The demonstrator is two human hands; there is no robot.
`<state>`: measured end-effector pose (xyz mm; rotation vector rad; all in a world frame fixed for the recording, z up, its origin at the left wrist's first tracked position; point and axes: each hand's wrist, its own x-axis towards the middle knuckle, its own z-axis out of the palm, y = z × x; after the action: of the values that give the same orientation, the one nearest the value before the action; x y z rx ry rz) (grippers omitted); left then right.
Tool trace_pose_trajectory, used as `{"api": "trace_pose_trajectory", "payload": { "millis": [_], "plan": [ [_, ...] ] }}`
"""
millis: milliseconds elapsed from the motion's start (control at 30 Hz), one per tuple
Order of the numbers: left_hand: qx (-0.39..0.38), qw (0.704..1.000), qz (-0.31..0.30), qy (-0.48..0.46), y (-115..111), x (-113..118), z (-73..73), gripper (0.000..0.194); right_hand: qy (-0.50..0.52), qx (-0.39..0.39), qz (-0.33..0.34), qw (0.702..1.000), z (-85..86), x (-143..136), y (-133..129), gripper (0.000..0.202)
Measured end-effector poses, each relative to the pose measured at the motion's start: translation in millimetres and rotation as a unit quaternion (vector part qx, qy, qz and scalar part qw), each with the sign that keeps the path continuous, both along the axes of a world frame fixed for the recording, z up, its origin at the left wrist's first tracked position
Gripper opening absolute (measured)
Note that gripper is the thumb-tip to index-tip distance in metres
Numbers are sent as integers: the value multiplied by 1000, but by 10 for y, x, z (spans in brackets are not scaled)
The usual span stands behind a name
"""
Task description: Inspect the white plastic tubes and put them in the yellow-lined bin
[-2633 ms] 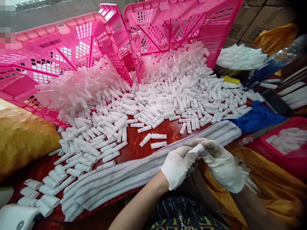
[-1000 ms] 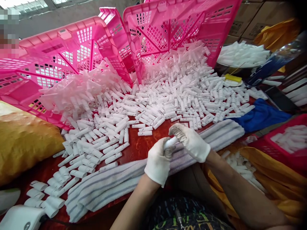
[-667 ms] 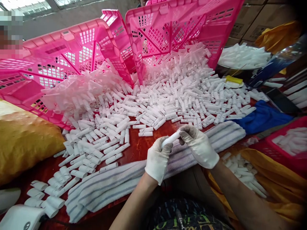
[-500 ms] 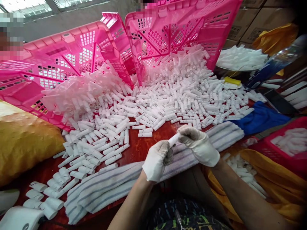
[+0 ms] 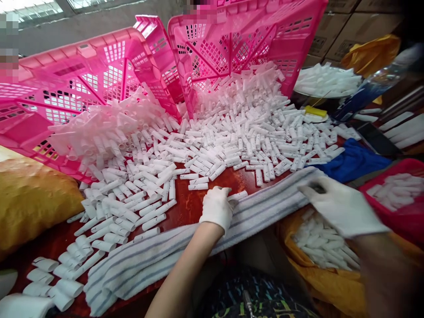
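My left hand (image 5: 217, 207), in a white glove, is at the edge of the striped towel (image 5: 258, 212) with its fingers closed around the end of a white tube (image 5: 237, 195). My right hand (image 5: 341, 205), gloved and blurred by motion, is over the right end of the towel. Its thumb and fingers curl toward each other; whether anything is between them is too blurred to tell. Many white tubes with dark marks (image 5: 218, 154) lie heaped on the red table (image 5: 188, 207) beyond the towel.
Two pink crates (image 5: 96, 79) (image 5: 232, 44) lie tipped at the back. An orange bag (image 5: 294, 247) of white pieces is below my right hand, beside a pink basket (image 5: 410, 212). A blue cloth (image 5: 354, 161), a bottle (image 5: 380, 79) and a yellow sack (image 5: 36, 198) flank the heap.
My hands have moved apart. The right one has let go of the tube and swung right, above the orange bag; the left one has lowered the tube toward the towel's edge.
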<state>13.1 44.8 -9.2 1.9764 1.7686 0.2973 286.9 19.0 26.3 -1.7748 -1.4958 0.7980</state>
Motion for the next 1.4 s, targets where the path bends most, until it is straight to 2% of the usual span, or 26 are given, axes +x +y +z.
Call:
{"api": "trace_pose_trajectory", "payload": {
  "millis": [33,67,133,200,267,333,400,467,533,667,767,867,967,1033,1100,1133,1200,1233,1333,1400],
  "plan": [
    [-3,1000,-8,23,27,21,-8,32,-40,-9,-14,999,-41,-177,142,20],
    [-4,999,-11,36,49,30,-13,28,-123,-39,-23,991,-89,-369,297,21],
    [2,1000,1,31,73,3,-24,22,-224,-93,6,970,-197,-725,585,23],
    [11,998,46,-30,65,-72,-43,22,-277,-103,19,955,-299,-962,763,30],
    [1,984,108,-141,24,-151,-58,24,-258,-84,15,962,-362,-1060,795,31],
    [-43,950,147,-273,-41,-195,-52,25,-138,-46,11,989,-357,-1078,720,29],
    [-113,901,154,-389,-112,-189,-16,29,76,7,-1,997,-282,-1092,608,30],
    [-164,858,150,-464,-176,-145,43,32,281,46,-19,958,-169,-1144,523,33],
    [-178,838,147,-494,-229,-87,108,33,389,59,-34,918,-71,-1221,493,39],
    [-146,843,135,-500,-306,7,199,34,425,30,-29,904,-42,-1326,515,44],
    [-81,865,162,-468,-345,37,200,35,417,15,-13,909,-120,-1304,495,42],
    [-2,896,174,-409,-372,22,138,34,387,3,3,922,-165,-1229,451,40],
    [114,926,138,-332,-380,-9,64,32,359,-14,-2,933,-117,-1196,418,42],
    [164,933,105,-304,-377,-12,53,31,339,-6,-4,941,-49,-1225,396,42],
    [160,927,109,-323,-371,4,89,31,319,10,6,948,17,-1275,375,40],
    [130,919,124,-351,-367,14,122,30,312,19,17,950,41,-1295,368,40],
    [11,884,145,-444,-357,19,200,31,307,37,51,950,56,-1300,366,39],
    [-67,850,145,-503,-350,8,236,33,310,47,72,947,48,-1283,371,37],
    [-277,699,99,-652,-324,-70,307,40,327,74,130,933,-15,-1186,392,28],
    [-376,610,66,-694,-314,-121,323,41,335,78,167,924,-52,-1133,392,22]
  ]
}}
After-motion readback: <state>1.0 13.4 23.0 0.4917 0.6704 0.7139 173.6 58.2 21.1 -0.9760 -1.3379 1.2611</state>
